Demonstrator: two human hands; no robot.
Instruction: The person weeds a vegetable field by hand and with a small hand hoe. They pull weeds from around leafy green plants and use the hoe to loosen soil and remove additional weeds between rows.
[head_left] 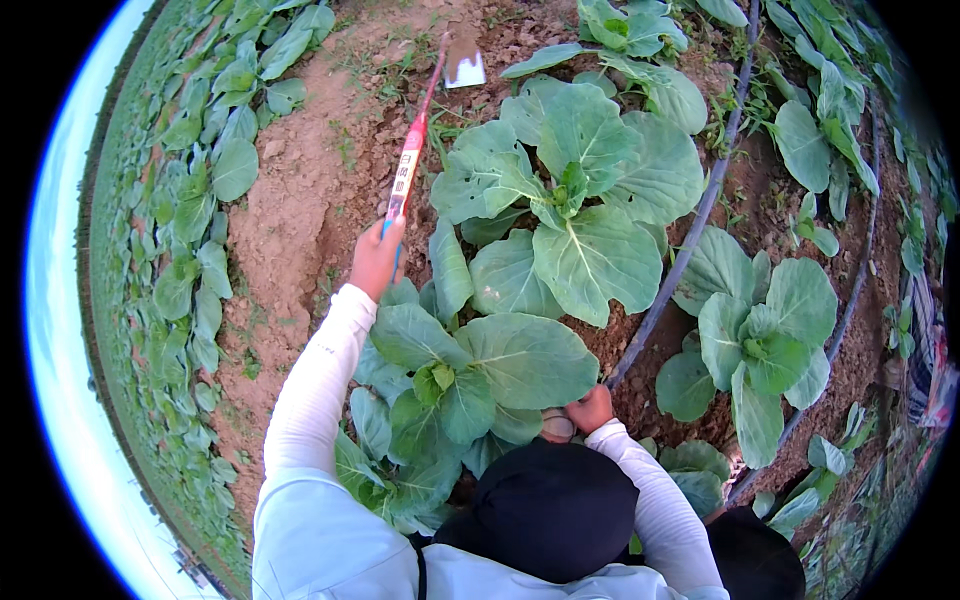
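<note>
My left hand is wrapped round the handle of a small hand hoe, red with a blue lower end and a pale label. Its blade, part bright and part soil-brown, rests at the bare soil ahead. To the right of the hoe grows a large leafy cabbage plant with holes in some leaves. A second cabbage plant stands closer to me. Low beside its broad leaf, my right hand is curled closed near the grey hose; its fingertips are partly hidden.
Black-covered knees are just below my right hand. Another cabbage grows right of the hose, and a second hose runs farther right. A dirt furrow separates a row of plants on the left. Small weeds dot the soil.
</note>
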